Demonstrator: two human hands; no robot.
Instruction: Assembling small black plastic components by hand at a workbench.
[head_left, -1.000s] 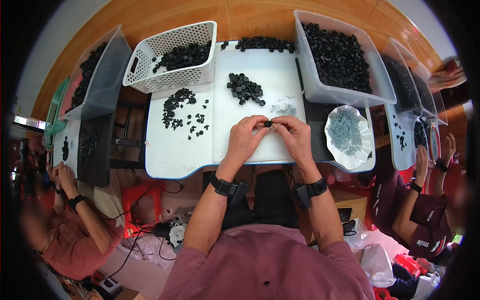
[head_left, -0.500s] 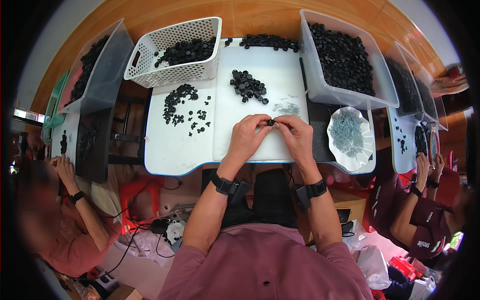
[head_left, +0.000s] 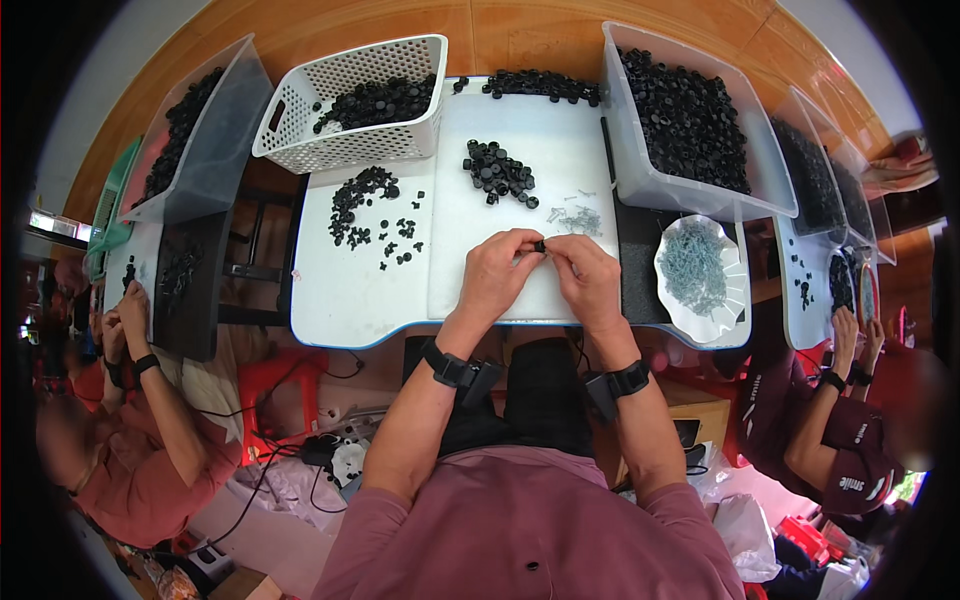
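Note:
My left hand [head_left: 497, 274] and my right hand [head_left: 587, 278] meet over the white table [head_left: 340, 300], fingertips pinched together on a small black part [head_left: 539, 245]. Just beyond the fingers lies a small heap of black caps [head_left: 498, 173]. To its right a few thin metal pins [head_left: 575, 217] lie loose. More small black pieces [head_left: 365, 205] are scattered to the left. Both wrists wear black bands.
A white perforated basket [head_left: 350, 150] and a clear bin [head_left: 690, 190], both with black parts, stand at the back. A white scalloped dish [head_left: 725, 300] of metal pins sits right. Another bin [head_left: 195, 150] is far left. Other people work at both sides.
Both hands stay pinched together at the same spot on the table; only small finger movements around the black part show.

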